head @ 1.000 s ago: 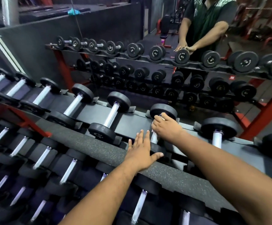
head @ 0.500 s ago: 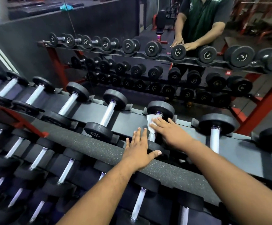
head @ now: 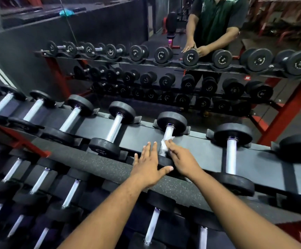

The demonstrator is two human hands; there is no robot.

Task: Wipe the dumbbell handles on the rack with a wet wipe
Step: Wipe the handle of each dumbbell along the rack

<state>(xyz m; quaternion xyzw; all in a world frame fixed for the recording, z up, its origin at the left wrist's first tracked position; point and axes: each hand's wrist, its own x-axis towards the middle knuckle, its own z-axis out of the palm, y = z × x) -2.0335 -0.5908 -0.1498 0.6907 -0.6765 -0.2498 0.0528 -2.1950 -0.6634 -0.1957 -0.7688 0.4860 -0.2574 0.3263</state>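
Here the right hand (head: 182,159) pinches a wet wipe (head: 164,147), hiding the handle (head: 168,132); left hand (head: 148,167) flat.

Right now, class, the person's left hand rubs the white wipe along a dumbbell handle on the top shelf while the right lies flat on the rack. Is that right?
Not quite: the hands are swapped. In the head view the right hand holds the white wipe against the dumbbell handle, and the left hand lies flat on the rack.

The handle (head: 168,134) under my wipe (head: 164,147) is bright, shiny metal, and the wipe looks like soft, crumpled white cloth. Its far head (head: 171,121) is matt black rubber. The near rail (head: 99,161) is rough, speckled black rubber.
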